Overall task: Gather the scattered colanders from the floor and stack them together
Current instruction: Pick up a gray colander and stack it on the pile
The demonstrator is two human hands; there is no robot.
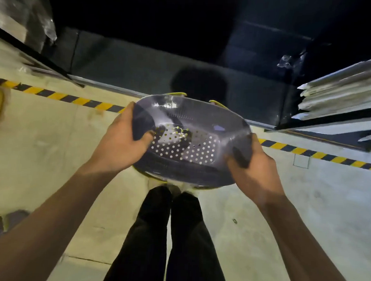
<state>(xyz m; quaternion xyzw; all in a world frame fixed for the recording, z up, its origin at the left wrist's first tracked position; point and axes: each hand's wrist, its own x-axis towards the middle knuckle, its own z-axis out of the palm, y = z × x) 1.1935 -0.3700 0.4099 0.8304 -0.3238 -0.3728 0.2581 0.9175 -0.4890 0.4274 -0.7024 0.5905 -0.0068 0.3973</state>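
Pale concrete floor with hazard tape lies below you; mid-frame, your left hand and right hand curl around opposite rim handles of a dark perforated colander, probably light, stiff, slippery plastic.

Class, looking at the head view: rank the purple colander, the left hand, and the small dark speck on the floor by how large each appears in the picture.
1. Purple colander, widest by far.
2. Left hand; it grips the colander's edge, at about the same distance from the camera, so this comparison is fair.
3. Dark speck on the floor, tiny; it lies farther away, so its true size is unsure.
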